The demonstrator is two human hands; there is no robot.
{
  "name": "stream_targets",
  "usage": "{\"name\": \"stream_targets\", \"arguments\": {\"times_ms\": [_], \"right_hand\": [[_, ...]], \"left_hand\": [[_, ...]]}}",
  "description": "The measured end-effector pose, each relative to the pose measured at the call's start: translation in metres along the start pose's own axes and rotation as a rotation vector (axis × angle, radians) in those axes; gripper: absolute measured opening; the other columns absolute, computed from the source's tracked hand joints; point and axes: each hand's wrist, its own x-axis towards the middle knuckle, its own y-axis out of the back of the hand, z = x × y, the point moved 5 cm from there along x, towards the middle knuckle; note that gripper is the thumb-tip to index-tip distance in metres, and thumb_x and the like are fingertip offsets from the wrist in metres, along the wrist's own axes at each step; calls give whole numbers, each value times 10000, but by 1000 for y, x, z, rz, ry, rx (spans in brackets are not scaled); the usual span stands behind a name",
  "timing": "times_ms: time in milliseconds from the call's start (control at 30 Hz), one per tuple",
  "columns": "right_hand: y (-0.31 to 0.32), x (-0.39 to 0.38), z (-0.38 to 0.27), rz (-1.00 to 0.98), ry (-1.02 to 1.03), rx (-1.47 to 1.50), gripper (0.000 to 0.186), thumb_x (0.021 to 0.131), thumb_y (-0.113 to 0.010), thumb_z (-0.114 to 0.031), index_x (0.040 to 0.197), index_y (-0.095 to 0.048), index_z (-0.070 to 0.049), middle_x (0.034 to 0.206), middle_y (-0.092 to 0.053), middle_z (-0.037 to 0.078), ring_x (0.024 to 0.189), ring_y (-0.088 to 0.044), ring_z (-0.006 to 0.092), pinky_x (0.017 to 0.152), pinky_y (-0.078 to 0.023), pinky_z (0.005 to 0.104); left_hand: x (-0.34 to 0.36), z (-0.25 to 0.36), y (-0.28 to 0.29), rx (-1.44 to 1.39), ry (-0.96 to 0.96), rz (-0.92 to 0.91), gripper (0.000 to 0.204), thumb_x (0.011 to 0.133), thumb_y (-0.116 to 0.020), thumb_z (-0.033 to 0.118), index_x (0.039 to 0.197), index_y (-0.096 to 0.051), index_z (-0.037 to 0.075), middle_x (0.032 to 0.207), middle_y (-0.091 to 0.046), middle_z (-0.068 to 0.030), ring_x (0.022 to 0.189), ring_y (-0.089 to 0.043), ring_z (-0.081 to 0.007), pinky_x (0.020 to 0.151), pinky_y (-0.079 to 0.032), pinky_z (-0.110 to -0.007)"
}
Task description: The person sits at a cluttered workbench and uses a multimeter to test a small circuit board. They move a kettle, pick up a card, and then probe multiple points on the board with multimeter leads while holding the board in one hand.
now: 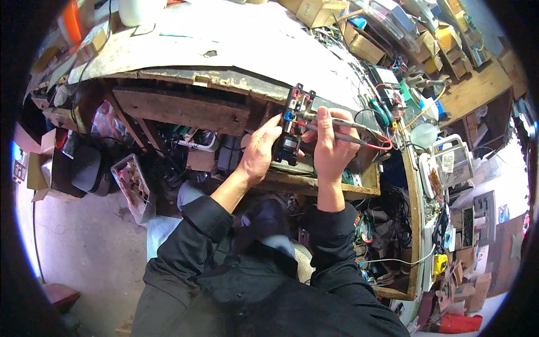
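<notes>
My left hand (259, 153) grips a black electrical component (290, 147) with red and blue parts and metal terminals, held upright in front of the wooden bench edge. My right hand (331, 157) is closed round two slim probes (350, 138) with red and dark leads, their tips at the component's upper-middle part. Whether the tips touch a terminal I cannot tell. A device with a dark screen (385, 77) lies on the bench at the upper right, among green-handled tools (379, 113) and loose wires.
A worktop (185, 45) with a pale sheet spans the top, over wooden drawers (168, 109) and cluttered shelves. Cardboard boxes (365, 42) crowd the upper right. An open box (48, 174) and a long bin (135, 191) stand at left. A yellow tape measure (441, 264) lies right.
</notes>
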Motion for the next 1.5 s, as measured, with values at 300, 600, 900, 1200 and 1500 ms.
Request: {"name": "stream_targets", "arguments": {"times_ms": [300,600,900,1200,1500], "right_hand": [[-1,5,11,12,-151,121,185,991,-664,-149,914,-641,17,653,-657,64,504,-619,110,458,-484,231],[33,-10,-5,76,-66,288,132,991,-635,-115,949,-619,8,779,-634,90,540,-624,162,415,-509,286],[56,-36,-18,-54,-203,379,150,964,-656,-63,1089,-625,13,821,-675,97,590,-589,114,503,-464,236],[63,-50,-18,-43,-222,182,161,958,-630,-42,1103,-651,25,874,-682,109,610,-611,127,542,-502,240],[53,-59,-7,35,-78,108,76,973,-647,-45,1001,-610,16,760,-674,74,565,-635,88,500,-518,221]], "left_hand": [[0,4,2,13,39,-34,536,1037,-403,316,1461,-422,-12,1200,-662,-155,937,-694,-234,831,-582,-373],[-3,2,0,-42,83,-49,548,1043,-393,387,1442,-428,13,1123,-659,-165,839,-710,-261,711,-605,-399],[-12,10,1,-145,-64,49,546,994,-642,192,1439,-406,-20,1268,-620,-166,1125,-659,-295,1004,-531,-441],[-30,14,9,17,51,33,686,790,-790,-66,1394,-484,47,1301,-621,-95,1221,-602,-204,1074,-461,-352],[-34,18,9,210,-16,15,680,764,-809,-46,1364,-514,74,1419,-565,-76,1281,-540,-190,1108,-430,-363]]}}
